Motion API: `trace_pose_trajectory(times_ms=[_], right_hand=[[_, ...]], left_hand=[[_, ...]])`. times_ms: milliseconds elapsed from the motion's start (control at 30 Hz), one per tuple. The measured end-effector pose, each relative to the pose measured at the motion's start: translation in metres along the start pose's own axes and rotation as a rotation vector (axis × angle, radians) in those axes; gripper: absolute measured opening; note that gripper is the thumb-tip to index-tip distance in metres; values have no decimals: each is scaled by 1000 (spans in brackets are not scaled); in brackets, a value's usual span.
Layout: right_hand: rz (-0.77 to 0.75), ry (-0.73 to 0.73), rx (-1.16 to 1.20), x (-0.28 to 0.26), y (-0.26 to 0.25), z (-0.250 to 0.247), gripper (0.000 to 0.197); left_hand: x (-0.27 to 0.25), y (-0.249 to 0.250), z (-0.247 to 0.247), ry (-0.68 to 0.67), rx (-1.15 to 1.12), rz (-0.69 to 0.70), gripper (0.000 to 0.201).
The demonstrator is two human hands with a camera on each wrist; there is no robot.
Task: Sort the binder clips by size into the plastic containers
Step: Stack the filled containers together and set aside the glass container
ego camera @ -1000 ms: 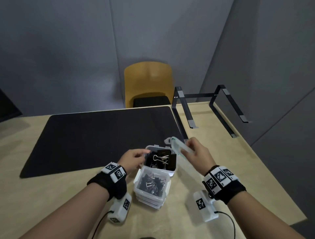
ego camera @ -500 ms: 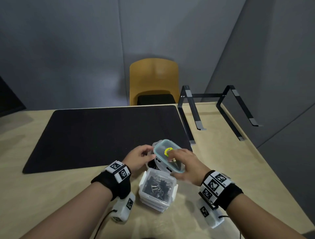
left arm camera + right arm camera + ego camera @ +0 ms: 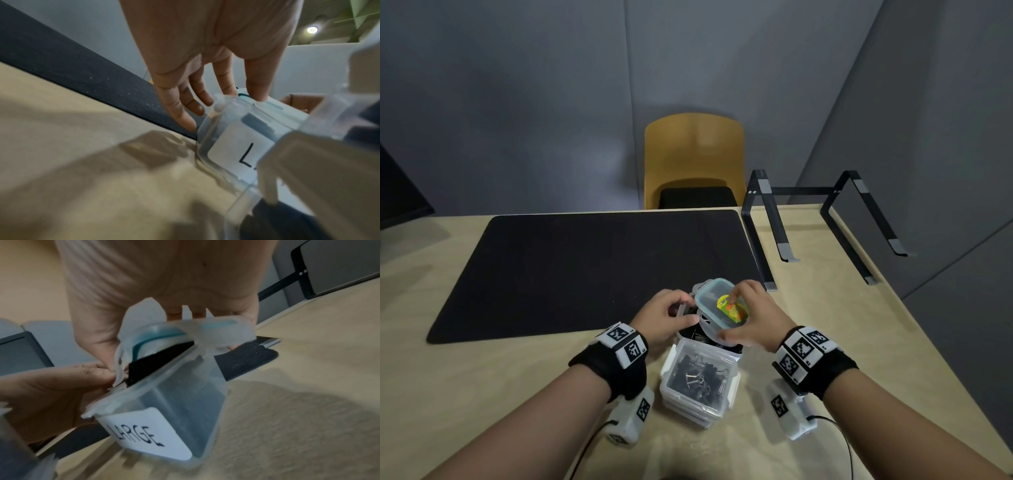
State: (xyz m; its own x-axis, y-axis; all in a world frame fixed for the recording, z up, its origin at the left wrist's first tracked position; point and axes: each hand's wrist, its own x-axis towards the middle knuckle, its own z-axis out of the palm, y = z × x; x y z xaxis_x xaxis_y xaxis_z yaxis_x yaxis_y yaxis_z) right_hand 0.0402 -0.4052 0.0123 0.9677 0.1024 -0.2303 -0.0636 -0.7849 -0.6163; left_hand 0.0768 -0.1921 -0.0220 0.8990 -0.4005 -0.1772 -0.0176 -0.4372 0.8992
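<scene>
The far clear container (image 3: 185, 402) bears a white label reading LARGE and holds dark binder clips. My right hand (image 3: 753, 318) holds its teal-rimmed lid (image 3: 714, 301) tilted over the opening, fingers on top and thumb at the near edge; the lid (image 3: 164, 335) sits askew, with a gap on one side. My left hand (image 3: 667, 315) grips the container's left side (image 3: 236, 138) and pinches at the lid's flap there. Closer to me is a second clear container (image 3: 722, 409), full of smaller black binder clips (image 3: 695, 377), atop a short stack.
A black desk mat (image 3: 585, 267) covers the table beyond the containers. A black laptop stand (image 3: 774, 226) stands at the back right, a yellow chair (image 3: 693, 154) behind the table. The table's right edge (image 3: 928, 342) runs diagonally close to my right arm.
The lid, held up on edge to the right a second ago, has come down flat over the LARGE container. My left hand stayed on the container's left side.
</scene>
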Motion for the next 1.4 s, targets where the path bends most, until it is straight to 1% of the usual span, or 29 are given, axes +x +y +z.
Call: trace_pose_trajectory(times_ms=[133, 300, 400, 467, 533, 633, 700, 767, 833, 967, 1033, 1100, 1167, 1267, 1333, 1400], right_hand=[[10, 52, 104, 1, 4, -4, 58], [32, 187, 331, -2, 10, -13, 51], [47, 272, 378, -1, 12, -17, 49], [43, 298, 336, -2, 14, -18, 51], [32, 299, 242, -4, 16, -16, 53], [11, 272, 138, -10, 18, -9, 57], [-16, 263, 98, -12, 19, -5, 60], [-39, 260, 63, -12, 21, -5, 60], [-49, 243, 25, -11, 23, -4, 55], [-44, 272, 27, -9, 23, -2, 51], [-48, 272, 40, -8, 20, 0, 52], [-55, 283, 73, -8, 18, 0, 55], [-82, 307, 94, -9, 16, -1, 56], [-152, 336, 101, -12, 13, -2, 57], [-200, 298, 100, -15, 9, -3, 61], [-236, 213, 72, -18, 6, -2, 65]], left_hand=[[4, 4, 0, 4, 20, 16, 17], [8, 8, 3, -15, 110, 38, 15], [9, 9, 5, 11, 148, 89, 18], [10, 9, 6, 20, 157, 157, 25], [11, 10, 6, -23, 194, 188, 32], [12, 11, 4, -109, 320, 181, 34], [12, 9, 3, -125, 357, 164, 37], [12, 7, 2, -121, 342, 144, 37], [12, 4, 3, -113, 305, 118, 35], [12, -1, 4, -115, 224, 64, 35], [11, -2, 5, -119, 226, 68, 37], [9, -3, 6, -123, 203, 103, 39], [4, -5, 5, -70, 142, 145, 31], [0, -10, 0, 69, 86, 156, 20], [-2, -11, -5, 121, 70, 112, 22], [-3, -10, -9, 142, 60, 83, 28]])
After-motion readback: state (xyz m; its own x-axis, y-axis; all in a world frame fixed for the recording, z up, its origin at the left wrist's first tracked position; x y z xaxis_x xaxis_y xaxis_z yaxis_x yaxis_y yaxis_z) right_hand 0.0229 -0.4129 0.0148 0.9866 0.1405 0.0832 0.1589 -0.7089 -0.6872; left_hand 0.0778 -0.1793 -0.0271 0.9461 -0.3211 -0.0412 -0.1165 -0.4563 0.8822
